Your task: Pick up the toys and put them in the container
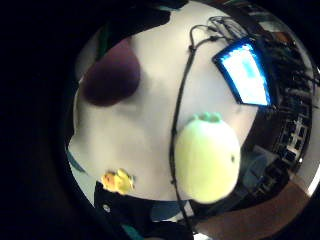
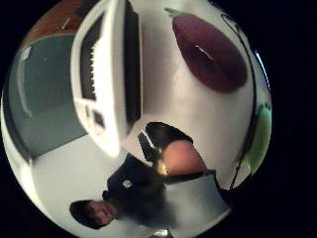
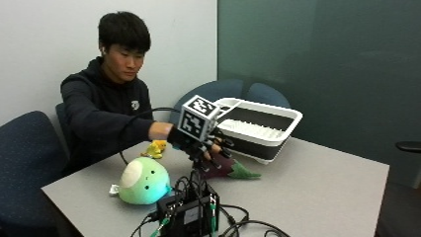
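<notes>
A: Starting nearest us: what's closest, and where does it sit relative to the hand?

B: The green plush [image 3: 143,181] lies on the table [image 3: 315,192], on our side of the gloved right hand [image 3: 200,140] and toward the person's elbow. The hand hovers just over the eggplant toy [image 3: 224,168], which lies on the table directly under the palm.

A: Is it gripping the eggplant?

B: I cannot tell whether the fingers are spread or curled; the palm views show the eggplant toy lying free on the table, so I judge nothing is held yet.

A: How does it lie?

B: Flat, its long axis across the table, green stem end pointing away from the person and beyond the fingertips.

A: And farther off?

B: A small yellow toy [image 3: 156,148] lies behind the wrist, near the person. The white container [image 3: 260,129] stands beyond the hand, tilted.

A: Risks?

B: A grasp at the rounded end could let the plush body slip out; the tilted container could also be knocked in dropping.
</notes>
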`<state>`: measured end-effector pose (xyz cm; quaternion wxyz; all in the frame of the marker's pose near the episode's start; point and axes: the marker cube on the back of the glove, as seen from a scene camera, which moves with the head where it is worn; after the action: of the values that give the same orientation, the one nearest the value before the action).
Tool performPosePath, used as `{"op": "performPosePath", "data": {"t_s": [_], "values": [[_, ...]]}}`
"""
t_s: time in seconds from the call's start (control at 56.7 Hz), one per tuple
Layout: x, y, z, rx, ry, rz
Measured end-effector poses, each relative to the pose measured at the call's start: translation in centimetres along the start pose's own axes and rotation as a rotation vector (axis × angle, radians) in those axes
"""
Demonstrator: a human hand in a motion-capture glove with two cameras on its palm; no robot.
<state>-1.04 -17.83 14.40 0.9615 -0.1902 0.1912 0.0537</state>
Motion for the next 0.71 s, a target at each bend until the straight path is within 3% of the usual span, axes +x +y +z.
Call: {"op": "performPosePath", "data": {"t_s": [0.141,0.353,0.547,0.705], "values": [[-0.2,-4.4,3.2,0.014,-0.005,0.012],[0.2,-5.4,3.2,0.283,-0.096,-0.064],[0.4,-3.5,1.8,0.358,-0.143,-0.081],[-1.6,1.3,-4.4,0.456,-0.219,-0.141]]}}
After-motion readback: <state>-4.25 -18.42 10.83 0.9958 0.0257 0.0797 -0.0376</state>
